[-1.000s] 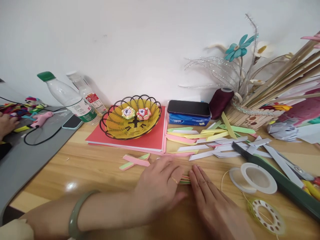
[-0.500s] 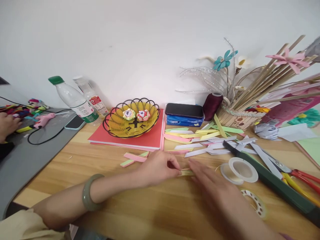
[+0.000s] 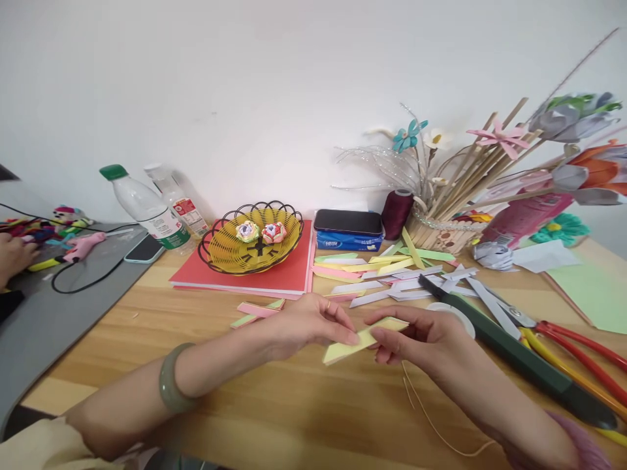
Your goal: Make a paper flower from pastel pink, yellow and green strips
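Between my two hands, a folded yellow paper strip (image 3: 343, 351) is held tilted just above the wooden table. My left hand (image 3: 313, 326) pinches its left part between thumb and fingers. At its right part, my right hand (image 3: 421, 333) grips it with the thumb on top and the fingers beneath. A thin cream thread (image 3: 431, 424) runs down from below my right hand and curves across the table. Behind my left hand lie crossed pink and green folded strips (image 3: 257, 311). A thread spool (image 3: 458, 316) is partly hidden behind my right hand.
Loose paper strips (image 3: 382, 274) lie behind my hands. A yellow woven basket (image 3: 225, 251) with two paper flowers sits on red paper (image 3: 191, 274). To the right are a dark green paper cutter (image 3: 529, 365) and red-handled scissors (image 3: 578, 339). Another person's hand (image 3: 17, 258) is far left.
Both hands have lifted the yellow strip off the table, and it now shows between them. My right hand has turned from lying flat to gripping. Thread now trails below it.
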`<act>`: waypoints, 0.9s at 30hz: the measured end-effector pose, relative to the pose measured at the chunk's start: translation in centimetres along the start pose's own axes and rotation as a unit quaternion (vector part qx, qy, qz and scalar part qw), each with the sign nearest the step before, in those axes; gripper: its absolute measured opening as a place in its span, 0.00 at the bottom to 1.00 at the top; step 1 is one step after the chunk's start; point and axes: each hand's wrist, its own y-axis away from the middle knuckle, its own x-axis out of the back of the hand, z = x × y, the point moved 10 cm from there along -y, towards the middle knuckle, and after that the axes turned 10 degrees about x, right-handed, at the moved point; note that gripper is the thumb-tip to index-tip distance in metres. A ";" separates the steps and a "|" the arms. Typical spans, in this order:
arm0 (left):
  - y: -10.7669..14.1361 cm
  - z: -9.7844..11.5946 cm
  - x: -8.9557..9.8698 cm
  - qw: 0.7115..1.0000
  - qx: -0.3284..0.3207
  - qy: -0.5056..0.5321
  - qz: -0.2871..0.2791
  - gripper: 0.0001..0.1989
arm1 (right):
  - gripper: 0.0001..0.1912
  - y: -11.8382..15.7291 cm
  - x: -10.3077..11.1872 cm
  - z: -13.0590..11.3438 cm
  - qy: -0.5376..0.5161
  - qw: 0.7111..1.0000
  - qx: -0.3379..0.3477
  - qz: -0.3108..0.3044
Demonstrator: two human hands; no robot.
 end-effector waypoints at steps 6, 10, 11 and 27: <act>0.1 -0.3 -1.8 0.995 0.061 -0.037 -0.069 0.09 | 0.08 -0.5 -0.3 -0.2 -0.041 0.998 -0.026 -0.029; 0.3 0.6 -2.9 0.993 0.041 -0.081 -0.080 0.11 | 0.08 -0.6 -0.5 -0.5 -0.044 0.997 -0.009 -0.057; 0.3 0.8 -2.9 0.993 0.034 -0.088 -0.070 0.11 | 0.08 -0.6 -0.5 -0.6 -0.042 0.997 -0.006 -0.063; -0.6 2.6 -2.4 0.999 -0.043 -0.013 -0.004 0.11 | 0.18 2.0 8.0 -2.3 0.175 0.976 0.076 0.109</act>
